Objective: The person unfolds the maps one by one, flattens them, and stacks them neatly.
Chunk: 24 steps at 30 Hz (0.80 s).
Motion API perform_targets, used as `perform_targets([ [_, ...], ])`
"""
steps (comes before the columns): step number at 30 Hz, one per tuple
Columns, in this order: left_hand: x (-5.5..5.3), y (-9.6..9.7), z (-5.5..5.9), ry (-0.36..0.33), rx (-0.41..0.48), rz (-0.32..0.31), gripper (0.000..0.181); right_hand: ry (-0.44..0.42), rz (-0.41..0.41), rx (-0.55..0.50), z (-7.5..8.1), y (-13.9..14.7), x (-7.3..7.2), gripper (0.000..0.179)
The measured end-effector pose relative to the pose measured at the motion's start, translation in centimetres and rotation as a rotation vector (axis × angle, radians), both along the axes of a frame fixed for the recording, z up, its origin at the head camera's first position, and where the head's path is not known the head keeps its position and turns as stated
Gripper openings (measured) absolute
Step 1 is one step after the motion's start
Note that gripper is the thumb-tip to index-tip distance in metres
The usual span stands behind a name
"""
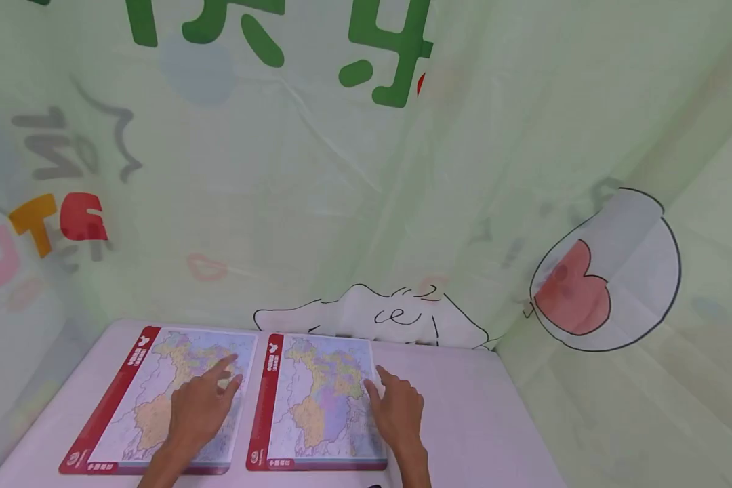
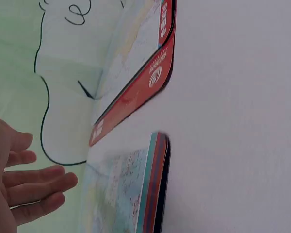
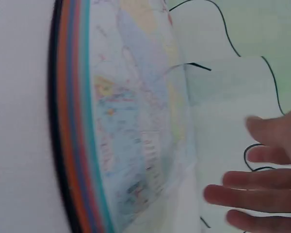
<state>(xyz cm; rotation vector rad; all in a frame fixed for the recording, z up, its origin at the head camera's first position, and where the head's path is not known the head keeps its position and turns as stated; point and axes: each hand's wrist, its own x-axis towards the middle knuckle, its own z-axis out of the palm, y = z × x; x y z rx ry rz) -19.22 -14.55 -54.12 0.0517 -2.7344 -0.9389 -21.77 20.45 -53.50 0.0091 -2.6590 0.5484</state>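
Observation:
Two map boards lie side by side, each with a red band down its left edge and a coloured map. Over the right half of the left map board (image 1: 155,413) is my left hand (image 1: 198,407), its fingers loosely extended and nothing held. My right hand (image 1: 399,410) is beside the right edge of the right map board (image 1: 320,407), with thumb and index finger close to that edge; I cannot tell whether they touch it. In the right wrist view, striped coloured layers show along the board's edge, and the fingers (image 3: 252,196) are apart and relaxed.
Both boards lie on a white-covered table (image 1: 463,407), with a narrow gap between them. A pale green fabric backdrop (image 1: 250,176) with printed letters and drawings rises behind the table and along its sides.

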Motion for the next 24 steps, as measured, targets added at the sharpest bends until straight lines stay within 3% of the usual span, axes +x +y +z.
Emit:
perform_targets([
  [2, 0.0, 1.1, -0.1, -0.019, 0.079, 0.014, 0.046, 0.02, -0.063, -0.034, -0.5, 0.2, -0.1, 0.036],
  [4, -0.2, 2.3, -0.4, -0.059, 0.131, 0.017, 0.04, 0.019, -0.097, -0.114, -0.9, 0.4, -0.2, 0.032],
  [9, -0.8, 4.9, -0.9, -0.162, 0.195, 0.028, 0.046, -0.067, -0.133, -0.268, -2.4, 0.8, -0.6, 0.033],
  [14, -0.9, 6.8, -1.0, -0.155, 0.224, 0.014, 0.052, -0.182, -0.179, -0.373, -4.7, 1.1, -1.6, 0.037],
  [18, -0.9, 7.4, -1.1, -0.129, 0.249, 0.003, 0.05, -0.193, -0.146, -0.453, -5.8, 1.1, -2.0, 0.037],
  [24, -1.4, 7.1, -1.6, -0.174, 0.316, 0.037, 0.062, -0.227, -0.105, -0.516, -5.1, 1.1, -1.8, 0.042],
])
